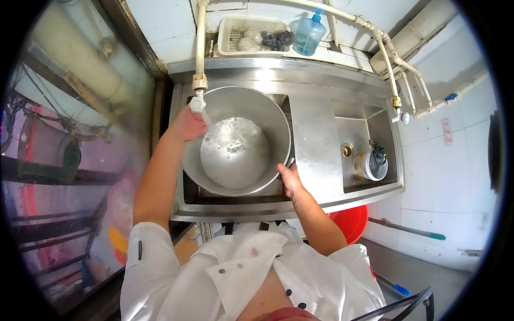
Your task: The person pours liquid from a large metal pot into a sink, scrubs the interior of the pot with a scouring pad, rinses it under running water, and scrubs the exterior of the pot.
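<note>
A large, deep metal pot (276, 128) sits over the left sink basin, with water (235, 160) in its bottom. The water's surface is bright and rippled below the white tap (197, 102), and a stream falls from the spout. My left hand (188, 125) is right beside the tap, over the pot's left rim, with its fingers curled inward. Whether it grips the tap or the rim is hidden. On the pot's right side, my right hand (289, 178) is closed around the pot handle (289, 162).
To the right, a small sink (350, 174) holds a white bucket (365, 167) with a dark item inside. A white basket (229, 40) and a blue pump bottle (309, 36) stand on the back ledge. Pipes (369, 24) run along the wall. A red tub (353, 222) is below the counter.
</note>
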Available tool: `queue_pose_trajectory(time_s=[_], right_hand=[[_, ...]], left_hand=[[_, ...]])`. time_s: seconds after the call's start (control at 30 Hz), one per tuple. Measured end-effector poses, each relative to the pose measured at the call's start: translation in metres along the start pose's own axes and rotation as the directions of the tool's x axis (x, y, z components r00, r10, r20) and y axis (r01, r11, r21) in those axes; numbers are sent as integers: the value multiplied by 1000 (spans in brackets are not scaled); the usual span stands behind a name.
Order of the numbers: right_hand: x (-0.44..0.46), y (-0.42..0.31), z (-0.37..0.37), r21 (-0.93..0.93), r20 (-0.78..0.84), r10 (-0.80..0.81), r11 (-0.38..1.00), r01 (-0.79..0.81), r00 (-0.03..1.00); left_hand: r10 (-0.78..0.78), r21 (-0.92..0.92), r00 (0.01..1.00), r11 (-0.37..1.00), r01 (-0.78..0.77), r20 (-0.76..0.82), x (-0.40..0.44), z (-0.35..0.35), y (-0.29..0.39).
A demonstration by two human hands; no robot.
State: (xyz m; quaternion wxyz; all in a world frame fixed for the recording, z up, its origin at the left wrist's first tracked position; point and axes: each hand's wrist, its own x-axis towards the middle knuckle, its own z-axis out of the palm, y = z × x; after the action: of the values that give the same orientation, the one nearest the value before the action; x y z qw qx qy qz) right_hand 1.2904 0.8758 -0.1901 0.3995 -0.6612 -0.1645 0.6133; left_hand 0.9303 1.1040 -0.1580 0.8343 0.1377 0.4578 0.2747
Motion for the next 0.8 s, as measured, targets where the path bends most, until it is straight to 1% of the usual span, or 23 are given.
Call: queue_pose_trajectory(time_s=[0.07,0.1,0.13,0.17,0.2,0.27,0.3,0.37,0.43,0.5,0.53,0.57,0.6,0.63,0.67,0.7,0.77,0.8], right_hand=[[4,4,0,4,-7,8,1000,-8,1000],[6,6,0,4,-18,13,1000,-12,1000],[7,7,-1,-7,-1,-5,1000,5,1000],[6,6,1,-4,3,-1,1000,1,1000],[3,3,3,-13,-4,10,1000,-10,1000],[0,0,2,-29,13,31,999,-31,999],[7,8,-2,-28,19,33,999,-33,999],[26,28,-6,-55,-73,-67,996,63,995],[31,34,-9,-57,-80,-70,996,65,994],[29,30,-9,-62,-42,-68,996,65,997],[23,23,-8,-58,-42,-67,996,65,997],[15,14,-7,-60,9,-23,998,23,1000],[10,9,-7,-66,60,22,998,-18,998],[11,10,-7,-63,62,22,998,-18,998],[11,10,-7,-70,46,26,997,-23,999],[11,9,-6,-76,30,30,997,-28,999],[7,5,-6,-73,35,24,997,-21,999],[5,4,-5,-73,36,20,997,-17,999]], left_hand=[[243,119,966,965,-232,-93,-28,19,10],[241,123,965,966,-229,-100,-44,36,15],[331,378,927,892,-246,-177,-62,59,19],[431,608,874,762,-222,-222,-77,75,25],[432,610,873,762,-219,-226,-89,84,31],[456,851,870,518,-86,-189,-106,98,42],[458,852,868,517,-82,-194,-110,103,46],[465,910,870,412,-48,-165,-118,107,51],[453,911,878,409,-52,-153,-124,119,49],[438,912,889,405,-62,-134,-124,122,48],[469,969,881,241,-57,-65,-119,119,47],[489,996,872,71,-49,8,-116,118,46],[489,997,872,68,-48,8,-113,118,45],[556,974,822,-227,7,124,-113,121,45],[580,863,773,-497,87,256,-114,124,45],[581,861,773,-500,91,256,-115,128,45],[486,733,855,-646,212,181,-127,151,38],[487,731,855,-647,215,180,-126,150,36]])
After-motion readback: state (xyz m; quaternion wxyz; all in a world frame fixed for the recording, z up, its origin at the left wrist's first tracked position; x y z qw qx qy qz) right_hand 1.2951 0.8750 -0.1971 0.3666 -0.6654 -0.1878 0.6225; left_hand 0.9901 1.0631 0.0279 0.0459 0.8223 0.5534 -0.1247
